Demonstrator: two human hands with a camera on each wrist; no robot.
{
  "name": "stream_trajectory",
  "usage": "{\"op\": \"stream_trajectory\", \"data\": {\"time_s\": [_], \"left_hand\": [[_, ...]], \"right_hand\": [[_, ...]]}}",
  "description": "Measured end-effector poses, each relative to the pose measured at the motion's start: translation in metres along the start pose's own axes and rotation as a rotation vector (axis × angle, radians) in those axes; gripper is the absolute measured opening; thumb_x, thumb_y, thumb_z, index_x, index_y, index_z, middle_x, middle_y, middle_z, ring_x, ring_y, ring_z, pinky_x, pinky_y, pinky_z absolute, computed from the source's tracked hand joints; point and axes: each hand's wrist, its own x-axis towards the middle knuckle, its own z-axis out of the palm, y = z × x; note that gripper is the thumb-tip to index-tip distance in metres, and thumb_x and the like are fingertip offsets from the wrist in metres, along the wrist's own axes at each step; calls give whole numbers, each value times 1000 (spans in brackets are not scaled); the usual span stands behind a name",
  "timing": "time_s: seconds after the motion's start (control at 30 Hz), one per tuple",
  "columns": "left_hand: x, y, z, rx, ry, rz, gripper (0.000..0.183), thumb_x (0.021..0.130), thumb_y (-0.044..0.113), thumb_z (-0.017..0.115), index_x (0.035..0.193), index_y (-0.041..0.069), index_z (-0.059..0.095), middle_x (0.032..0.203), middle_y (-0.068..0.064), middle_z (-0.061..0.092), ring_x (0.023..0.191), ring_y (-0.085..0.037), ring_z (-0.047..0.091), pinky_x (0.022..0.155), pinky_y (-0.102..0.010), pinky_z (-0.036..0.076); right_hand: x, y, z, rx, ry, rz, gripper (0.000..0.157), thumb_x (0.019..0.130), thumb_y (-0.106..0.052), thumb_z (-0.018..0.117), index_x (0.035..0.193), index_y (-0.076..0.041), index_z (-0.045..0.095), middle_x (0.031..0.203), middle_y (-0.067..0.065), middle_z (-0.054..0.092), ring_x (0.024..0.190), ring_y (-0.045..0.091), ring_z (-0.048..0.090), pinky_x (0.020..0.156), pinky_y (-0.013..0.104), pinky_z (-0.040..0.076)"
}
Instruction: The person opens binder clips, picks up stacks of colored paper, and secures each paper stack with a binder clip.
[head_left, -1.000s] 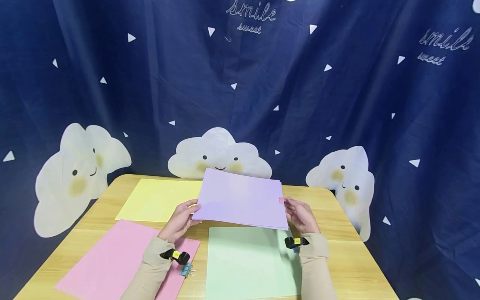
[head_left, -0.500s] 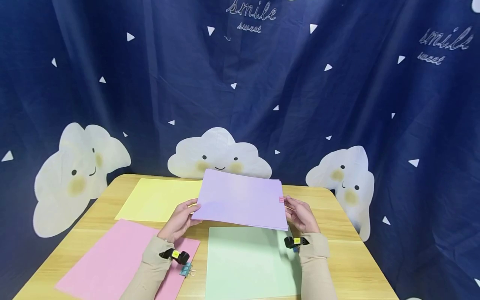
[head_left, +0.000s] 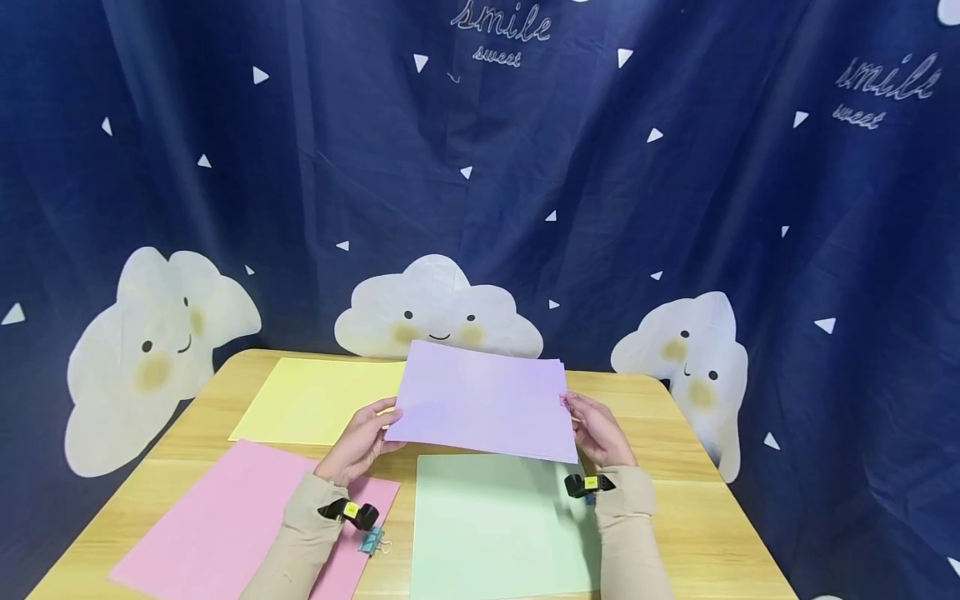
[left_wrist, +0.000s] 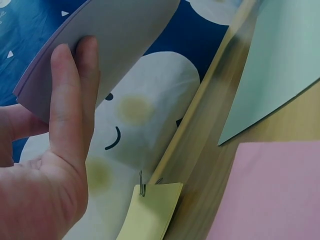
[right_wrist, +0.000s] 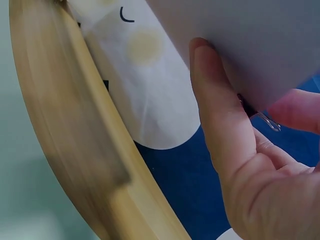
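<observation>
A thin stack of purple paper sheets (head_left: 480, 402) is held up above the table, tilted toward the head camera. At its lower left corner my left hand (head_left: 362, 440) pinches the sheets, thumb on top; in the left wrist view two fingers (left_wrist: 67, 95) lie along the underside. A small pink binder clip (head_left: 565, 400) sits on the stack's right edge. My right hand (head_left: 600, 429) has its fingertips on that clip, partly covering it. From the right wrist view, one finger (right_wrist: 215, 95) supports the underside and the clip's wire handle (right_wrist: 270, 122) sticks out beside the other fingers.
Yellow sheets (head_left: 315, 402) lie at the back left, with a wire clip handle (left_wrist: 143, 185) at one edge. Pink sheets (head_left: 217, 521) with a teal binder clip (head_left: 371, 540) lie front left, under the left forearm. Green sheets (head_left: 502, 529) lie front centre on the wooden table (head_left: 701, 517).
The right hand has shifted slightly left, its fingertips now over the pink clip that showed more fully before. The purple stack and left hand have barely moved.
</observation>
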Motion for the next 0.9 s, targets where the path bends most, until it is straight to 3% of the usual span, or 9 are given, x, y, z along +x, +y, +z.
{"op": "stream_trajectory", "data": {"time_s": [0.17, 0.57, 0.9], "left_hand": [[0, -1, 0, -3, -17, 10, 42, 109, 10, 50, 146, -3, 36, 97, 9, 75, 81, -2, 73, 73, -23, 65], [-1, -1, 1, -10, -10, 8, 40, 109, 10, 49, 145, -2, 38, 97, 8, 76, 82, -3, 74, 73, -22, 65], [0, -1, 1, -32, -18, 2, 34, 109, 9, 48, 141, 2, 40, 99, 7, 75, 82, -4, 74, 72, -22, 64]], "right_hand": [[2, 2, 2, -2, 23, 8, 17, 110, -15, 50, 104, -12, 65, 85, -7, 67, 75, 5, 65, 66, 19, 59], [2, 5, 2, -54, -17, -4, 10, 109, -11, 50, 115, -11, 58, 92, -8, 68, 81, 4, 67, 70, 20, 60], [0, 5, 6, -30, -74, 38, 16, 107, -6, 50, 122, -13, 47, 89, -8, 69, 78, 6, 73, 68, 25, 65]]}}
